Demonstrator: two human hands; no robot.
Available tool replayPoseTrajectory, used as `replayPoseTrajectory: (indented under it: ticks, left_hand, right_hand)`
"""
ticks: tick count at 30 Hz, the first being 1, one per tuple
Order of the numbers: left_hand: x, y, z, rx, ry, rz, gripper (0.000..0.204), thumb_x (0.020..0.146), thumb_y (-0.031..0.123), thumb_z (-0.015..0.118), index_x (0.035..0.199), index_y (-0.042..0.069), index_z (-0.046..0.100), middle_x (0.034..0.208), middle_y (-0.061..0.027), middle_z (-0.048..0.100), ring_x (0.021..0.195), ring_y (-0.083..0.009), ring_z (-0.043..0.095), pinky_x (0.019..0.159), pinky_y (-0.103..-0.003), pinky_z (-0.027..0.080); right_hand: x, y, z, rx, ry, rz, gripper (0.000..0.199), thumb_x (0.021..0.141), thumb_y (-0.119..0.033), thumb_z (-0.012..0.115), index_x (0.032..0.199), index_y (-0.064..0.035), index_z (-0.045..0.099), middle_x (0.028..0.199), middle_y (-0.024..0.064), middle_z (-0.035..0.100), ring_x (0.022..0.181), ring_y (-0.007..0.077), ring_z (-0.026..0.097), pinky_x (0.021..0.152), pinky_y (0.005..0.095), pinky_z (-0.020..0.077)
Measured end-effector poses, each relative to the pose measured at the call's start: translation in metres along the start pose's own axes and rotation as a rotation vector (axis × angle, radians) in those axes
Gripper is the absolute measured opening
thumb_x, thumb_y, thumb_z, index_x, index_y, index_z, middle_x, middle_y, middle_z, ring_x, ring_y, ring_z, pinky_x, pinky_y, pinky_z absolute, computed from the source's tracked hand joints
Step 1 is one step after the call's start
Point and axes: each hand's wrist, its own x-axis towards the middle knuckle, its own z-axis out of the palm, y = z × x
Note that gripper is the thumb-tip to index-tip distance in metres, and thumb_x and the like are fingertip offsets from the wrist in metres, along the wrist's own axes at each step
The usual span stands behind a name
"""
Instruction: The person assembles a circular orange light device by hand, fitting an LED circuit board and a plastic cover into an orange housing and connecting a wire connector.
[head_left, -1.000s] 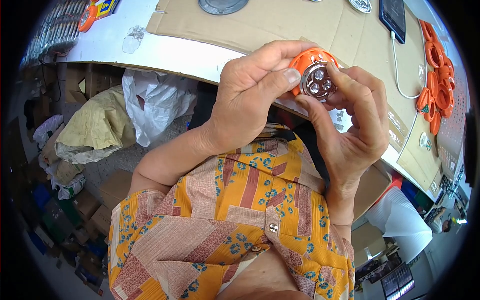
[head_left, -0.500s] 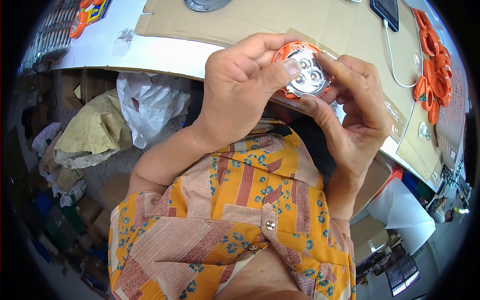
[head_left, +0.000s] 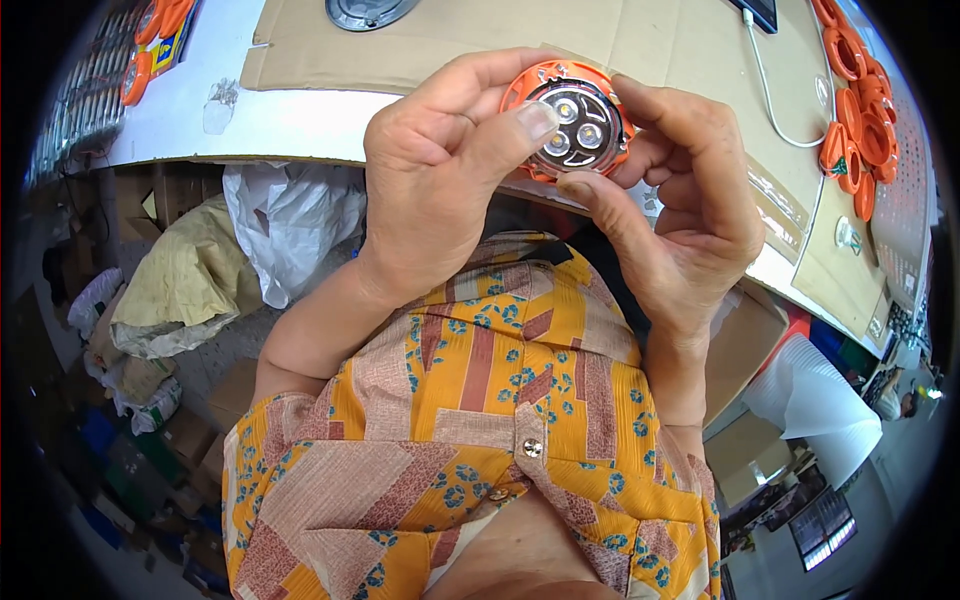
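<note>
A white desk runs across the top of the view, most of it covered by flat cardboard. Under its near edge, on the floor at the left, lie a white plastic bag and a crumpled yellowish sack, with more bundles and boxes beyond them in shadow. At the desk's right end a pile of orange rings sits on the cardboard, and a white cable curves past them from a dark phone at the far edge. A grey round disc lies at the far edge near the middle. At the far left corner there are more orange parts beside a rack of small items too blurred to tell. Lower right, a white roll stands beside a brown box.

Both hands grip one lamp, an orange ring with a silvery lens face, held in the air just above the desk's near edge. The left hand clasps its left side, thumb pressed on the lens. The right hand holds the right side, thumb under the rim and fingers curled over the top.
</note>
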Motion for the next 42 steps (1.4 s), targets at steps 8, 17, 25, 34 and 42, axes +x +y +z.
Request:
replayPoseTrajectory:
  ticks: [8,17,25,34,42]
  left_hand:
    - [0.0,0.004,-0.001,-0.02,-0.002,-0.038,0.033,0.098,0.005,0.057,0.127,-0.01,0.054,0.109,-0.0155,0.071,0.095,-0.0156,0.07,0.083,-0.027,0.059]
    - [0.0,-0.004,-0.002,0.033,-0.077,0.079,0.032,0.098,0.002,0.055,0.128,-0.011,0.053,0.109,-0.0159,0.07,0.096,-0.0159,0.07,0.084,-0.027,0.058]
    - [-0.002,0.0,0.002,-0.025,-0.011,0.018,0.035,0.098,0.003,0.056,0.129,-0.012,0.052,0.112,-0.0167,0.07,0.099,-0.0157,0.069,0.088,-0.027,0.056]
    - [-0.003,0.004,0.004,-0.119,0.071,-0.048,0.037,0.098,0.005,0.056,0.13,-0.011,0.051,0.112,-0.0171,0.069,0.096,-0.0165,0.069,0.083,-0.029,0.059]
    - [-0.002,-0.003,0.005,-0.099,0.071,0.008,0.03,0.098,0.004,0.056,0.124,-0.012,0.053,0.102,-0.0153,0.071,0.089,-0.0119,0.069,0.078,-0.024,0.059]
  right_hand:
    - [-0.003,0.005,0.004,0.015,0.041,-0.019,0.053,0.068,0.008,0.084,0.118,0.0075,0.066,0.112,0.0084,0.056,0.078,0.0063,0.055,0.073,0.0176,0.0474]
    - [-0.005,0.017,0.003,0.175,0.015,0.05,0.053,0.068,0.01,0.084,0.118,0.0086,0.066,0.112,0.0085,0.053,0.086,0.0076,0.058,0.076,0.0189,0.051]
    - [-0.004,0.018,-0.002,0.215,-0.021,0.074,0.048,0.083,0.001,0.077,0.126,0.0107,0.059,0.111,0.0135,0.06,0.081,0.0103,0.064,0.068,0.0207,0.056]
    - [-0.008,0.012,0.011,0.343,0.01,0.177,0.058,0.084,-0.001,0.076,0.135,0.0098,0.051,0.115,0.0178,0.065,0.086,0.0126,0.067,0.065,0.0208,0.0574]
    - [-0.008,0.005,0.013,0.315,0.054,0.256,0.055,0.086,-0.001,0.072,0.136,0.0089,0.05,0.114,0.0169,0.067,0.09,0.0137,0.069,0.064,0.0213,0.057]
